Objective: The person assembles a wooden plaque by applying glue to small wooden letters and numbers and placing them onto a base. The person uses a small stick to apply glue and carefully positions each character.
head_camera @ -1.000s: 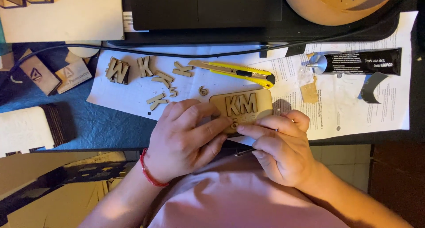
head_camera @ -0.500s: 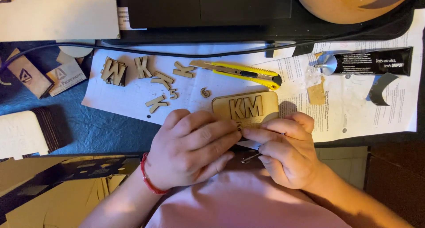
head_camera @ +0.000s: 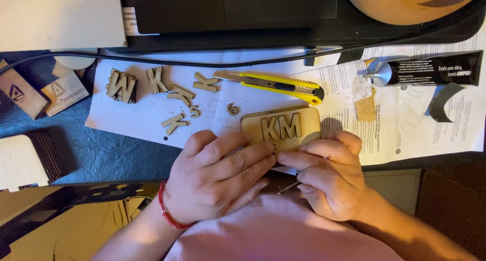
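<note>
A small wooden plaque (head_camera: 281,127) with rounded corners and two raised letters lies flat on white paper (head_camera: 147,116) at the near edge of the tabletop (head_camera: 109,154). The left hand (head_camera: 217,182) covers the plaque's lower left edge, its grip closed, the fingers pressed down flat on the wood. The right hand (head_camera: 331,177) meets it from the other side, fingertips pinched together on the plaque's lower edge; what sits between them is too small to tell. A thin metal tool (head_camera: 286,188) pokes out beneath the right hand. Just beyond the plaque lies a yellow utility knife (head_camera: 276,84). To the left, loose wooden cut-out letters (head_camera: 152,86) are scattered on the paper. Well to the right lies a black glue tube (head_camera: 430,71) on a printed sheet (head_camera: 405,134). A red bracelet (head_camera: 164,210) circles the left wrist.
</note>
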